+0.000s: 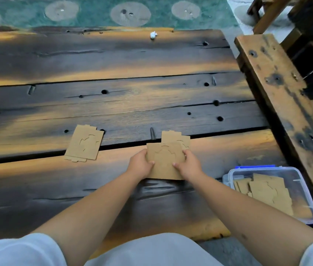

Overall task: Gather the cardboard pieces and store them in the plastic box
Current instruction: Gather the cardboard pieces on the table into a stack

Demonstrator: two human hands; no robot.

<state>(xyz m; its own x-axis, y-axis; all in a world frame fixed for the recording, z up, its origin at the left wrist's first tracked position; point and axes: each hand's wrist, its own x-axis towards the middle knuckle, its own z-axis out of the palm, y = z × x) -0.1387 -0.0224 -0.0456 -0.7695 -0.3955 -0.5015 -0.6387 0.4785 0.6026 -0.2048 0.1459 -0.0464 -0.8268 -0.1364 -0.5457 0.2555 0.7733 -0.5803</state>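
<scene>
Both hands grip one brown cardboard piece (164,160) over the middle of the dark wooden table (113,104). My left hand (140,166) holds its left edge, my right hand (189,166) its right edge. Behind it, partly hidden, lies another cardboard piece (173,135) on the table. A small stack of cardboard pieces (84,144) lies to the left. The clear plastic box (303,196) with a blue clip stands at the table's right edge and holds several cardboard pieces (267,191).
A rough wooden bench plank (278,89) runs along the right side of the table, next to the box. A small white crumpled scrap (153,34) lies near the far edge. Green patterned floor (94,12) shows beyond the table.
</scene>
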